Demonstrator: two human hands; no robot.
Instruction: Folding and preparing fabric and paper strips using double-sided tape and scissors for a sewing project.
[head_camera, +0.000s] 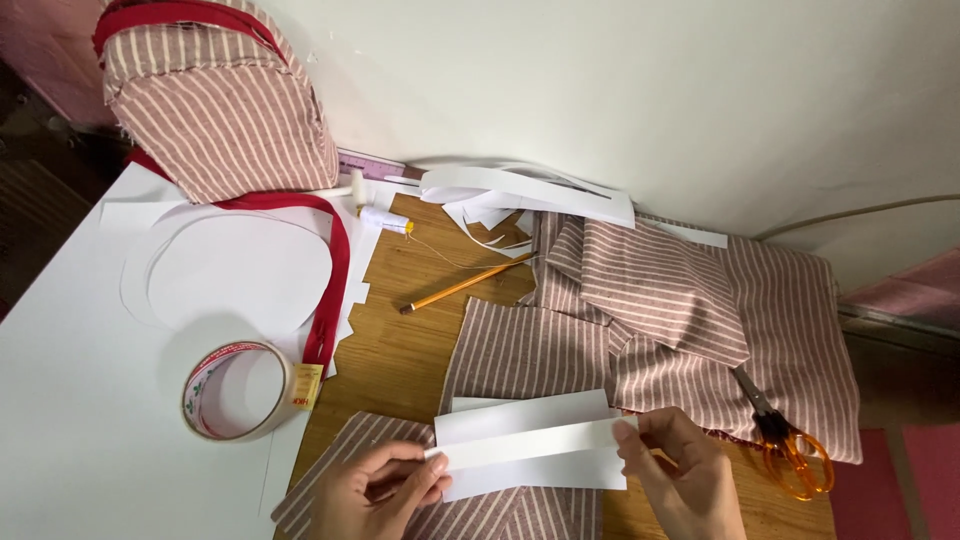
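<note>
A folded white paper strip (530, 445) is stretched between my two hands near the front of the wooden table (405, 345). My left hand (375, 490) pinches its left end, and my right hand (680, 470) pinches its right end. Below the paper lies a pink-and-white striped fabric piece (500, 515). More striped fabric (690, 310) is piled behind and to the right, with orange-handled scissors (785, 440) resting on its front edge beside my right hand.
A roll of clear tape (235, 390) sits on a white sheet (80, 400) at left, near a cut paper oval (235, 270) and a red zipper (330, 270). A pencil (465, 285), thread spool (385, 220), paper scraps (520, 190) and striped pouch (215, 95) lie behind.
</note>
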